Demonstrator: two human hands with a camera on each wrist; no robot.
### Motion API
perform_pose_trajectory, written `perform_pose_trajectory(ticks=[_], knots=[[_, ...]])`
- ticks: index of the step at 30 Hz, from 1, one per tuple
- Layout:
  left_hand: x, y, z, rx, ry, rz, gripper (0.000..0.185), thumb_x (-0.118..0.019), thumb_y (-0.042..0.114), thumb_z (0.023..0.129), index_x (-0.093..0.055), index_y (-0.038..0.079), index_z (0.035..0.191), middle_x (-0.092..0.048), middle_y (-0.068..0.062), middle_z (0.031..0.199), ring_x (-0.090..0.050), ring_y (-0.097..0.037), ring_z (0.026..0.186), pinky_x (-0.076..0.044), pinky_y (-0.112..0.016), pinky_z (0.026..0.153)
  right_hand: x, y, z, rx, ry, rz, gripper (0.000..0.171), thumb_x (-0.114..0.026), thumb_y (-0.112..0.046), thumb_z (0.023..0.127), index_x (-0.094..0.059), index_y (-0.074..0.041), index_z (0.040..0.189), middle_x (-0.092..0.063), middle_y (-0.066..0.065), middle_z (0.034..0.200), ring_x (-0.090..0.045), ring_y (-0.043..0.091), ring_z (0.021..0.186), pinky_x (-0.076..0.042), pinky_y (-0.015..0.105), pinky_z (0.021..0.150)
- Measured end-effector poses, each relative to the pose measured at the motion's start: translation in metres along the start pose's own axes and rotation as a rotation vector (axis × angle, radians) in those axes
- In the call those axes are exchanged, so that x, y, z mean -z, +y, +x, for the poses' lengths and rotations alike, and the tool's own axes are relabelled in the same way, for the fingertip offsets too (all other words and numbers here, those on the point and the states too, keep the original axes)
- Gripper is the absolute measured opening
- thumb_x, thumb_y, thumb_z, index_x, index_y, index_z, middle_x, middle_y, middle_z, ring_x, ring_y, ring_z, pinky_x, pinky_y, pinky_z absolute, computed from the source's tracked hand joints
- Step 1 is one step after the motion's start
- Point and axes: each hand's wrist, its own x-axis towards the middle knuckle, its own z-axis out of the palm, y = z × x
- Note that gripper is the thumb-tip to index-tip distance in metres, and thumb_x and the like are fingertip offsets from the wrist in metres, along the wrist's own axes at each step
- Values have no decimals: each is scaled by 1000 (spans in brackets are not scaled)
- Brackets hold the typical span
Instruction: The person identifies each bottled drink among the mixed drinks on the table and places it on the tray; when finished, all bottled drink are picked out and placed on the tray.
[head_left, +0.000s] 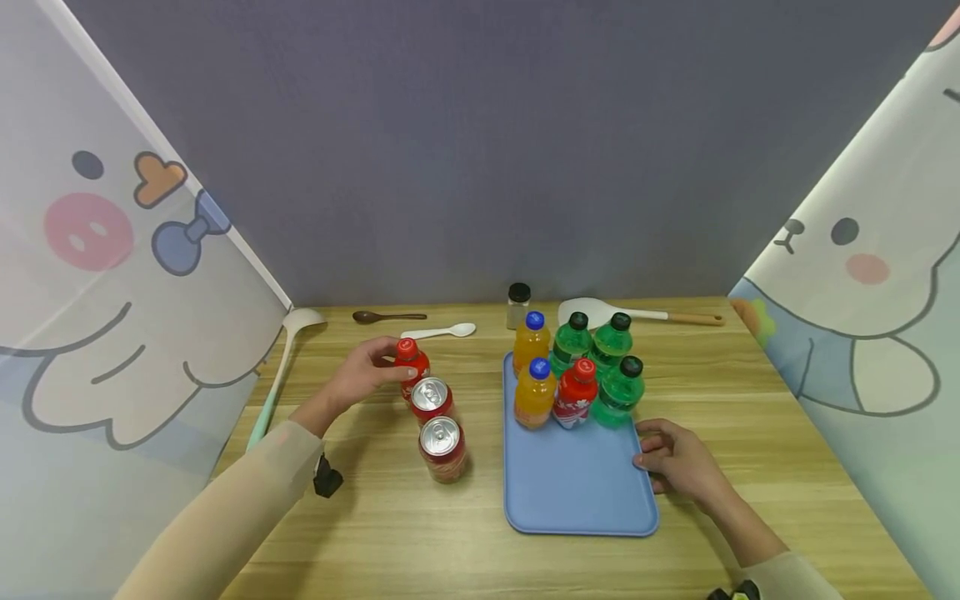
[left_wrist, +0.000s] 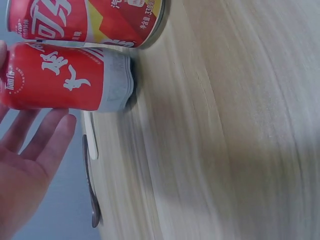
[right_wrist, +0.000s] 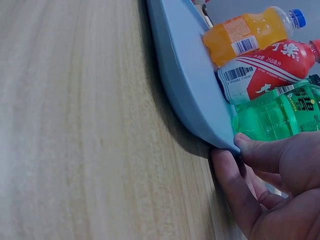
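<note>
Pale wooden bench (head_left: 390, 533) against a grey back wall, cartoon-print curtains to either side. Left hand (head_left: 365, 375) at the small red-capped plastic bottle with a red label (head_left: 412, 364), standing upright at the far end of a short row with two red drink cans (head_left: 432, 400) (head_left: 442, 448); fingers wrapped round its upper body, a clenched grip on the bottle as far as the head view shows, though looser and more splayed in the wrist view. Right hand (head_left: 678, 462) pinching the right rim of the flat blue plastic tray (head_left: 573, 492), thumb on top and fingers beneath. Six small bottles crowded upright at the tray's far end: two orange (head_left: 534, 393), one red (head_left: 574, 393), three green (head_left: 619, 390). Likely a light, fairly stiff bottle, smooth label somewhat slippery; best taken round the mid-body rather than by the cap. Top-heavy and easily toppled against the nearest can just beside it.
</note>
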Motion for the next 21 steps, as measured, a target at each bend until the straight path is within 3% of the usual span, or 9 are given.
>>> perform_pose_trajectory(ticks=[5,11,18,21], knots=[[3,7,-8,11,41,8,45,-82,21,88,-66,8,129,-68,-15,125,-68,-28,101,-59,-45,86,0,0,0,7,-2,0,56,-74,2,89,-51,6,140,-62,19,105,-68,22,82,-63,40,60],[8,27,-20,-10,109,22,43,-80,21,91,-65,7,129,-68,-15,127,-68,-30,104,-58,-53,90,0,0,1,13,0,-8,57,-76,1,89,-51,6,140,-63,20,107,-68,24,83,-63,41,59],[17,55,-30,-48,169,48,43,-79,23,92,-66,7,130,-68,-13,125,-69,-24,101,-59,-32,84,0,-1,0,19,-3,-11,57,-76,0,89,-51,7,140,-63,20,107,-67,23,82,-63,40,59],[19,68,-36,-45,202,37,45,-79,24,92,-65,7,131,-69,-13,124,-70,-22,96,-60,-32,81,0,0,0,13,1,-9,57,-76,0,89,-51,6,140,-63,19,106,-68,21,82,-63,40,59]])
